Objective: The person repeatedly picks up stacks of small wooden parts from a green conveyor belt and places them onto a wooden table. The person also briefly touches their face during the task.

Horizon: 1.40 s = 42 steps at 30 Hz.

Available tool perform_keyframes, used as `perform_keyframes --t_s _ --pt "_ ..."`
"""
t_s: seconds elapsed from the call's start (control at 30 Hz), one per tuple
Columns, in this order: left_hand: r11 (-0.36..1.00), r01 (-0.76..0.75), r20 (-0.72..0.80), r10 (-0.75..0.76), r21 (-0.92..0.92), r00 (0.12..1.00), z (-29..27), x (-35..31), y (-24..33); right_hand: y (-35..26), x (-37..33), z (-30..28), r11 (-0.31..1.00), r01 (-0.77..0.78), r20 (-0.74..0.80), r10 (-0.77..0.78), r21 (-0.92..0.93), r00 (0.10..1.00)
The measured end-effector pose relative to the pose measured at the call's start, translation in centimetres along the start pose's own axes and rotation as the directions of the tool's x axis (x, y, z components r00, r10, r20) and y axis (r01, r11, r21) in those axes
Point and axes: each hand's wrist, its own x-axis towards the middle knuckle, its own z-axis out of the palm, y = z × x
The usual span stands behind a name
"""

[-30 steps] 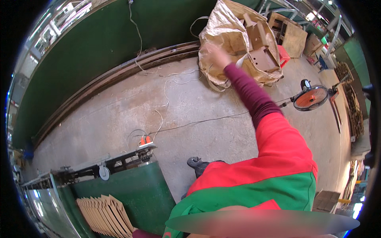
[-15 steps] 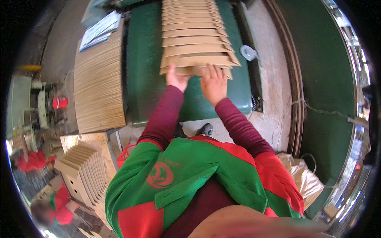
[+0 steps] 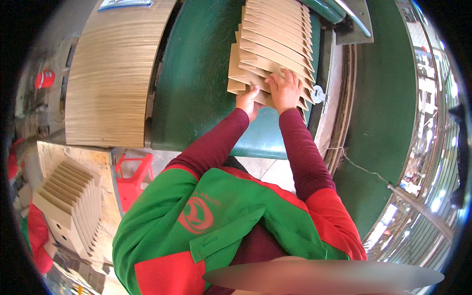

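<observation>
A long overlapping row of flattened brown cardboard boxes (image 3: 278, 37) lies on a green conveyor belt (image 3: 196, 64). The nearest pieces are skewed, their folded ends sticking out to the left. At the row's near edge, my left hand (image 3: 249, 104) grips a cardboard box (image 3: 238, 78), thumb on top and fingers partly hidden underneath. My right hand (image 3: 286, 92) is closed over the same end of the row, a little farther right, its fingers bent onto the upper cardboard. Which single piece each hand holds is hard to tell.
Left of the belt stands a tall stack of flat cardboard sheets (image 3: 113, 73) with papers (image 3: 125, 4) on it. Lower left, fanned cardboard boxes (image 3: 69, 201) sit on a wooden table (image 3: 112, 189) near a red stool (image 3: 132, 177). A metal roller part (image 3: 339, 14) overhangs the far right.
The view has shifted, and the row now appears farther right and slanted. Both hands have stayed at its near end; the nearest boxes are now turned and spread out to the left.
</observation>
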Motion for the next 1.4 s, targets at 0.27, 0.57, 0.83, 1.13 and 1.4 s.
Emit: perform_keyframes --t_s 0.27,0.57,0.83,1.13,1.4 --pt "0.982 -0.159 -0.065 0.153 -0.097 0.986 2.9 3.3 -2.3 1.1 2.6 -0.3 0.968 -0.237 -0.017 0.237 -0.08 0.971" --pt "0.998 -0.062 0.115 0.064 -0.026 0.991 1.5 1.5 -0.6 1.4 -1.6 -3.5 0.953 0.094 0.27 -0.175 0.288 0.947" --pt "0.985 -0.17 -0.13 0.166 -0.015 0.977 4.1 3.3 1.0 1.1 -0.9 -1.7 0.992 -0.01 0.174 -0.013 0.127 0.985" --pt "0.955 -0.29 -0.159 0.278 -0.055 0.947 6.0 5.6 1.0 3.8 3.2 -1.3 0.965 -0.048 0.363 -0.05 0.258 0.931" --pt "0.945 -0.319 -0.119 0.31 -0.07 0.943 8.7 7.2 1.3 6.0 7.7 -2.3 0.939 -0.114 0.483 -0.061 0.324 0.873"
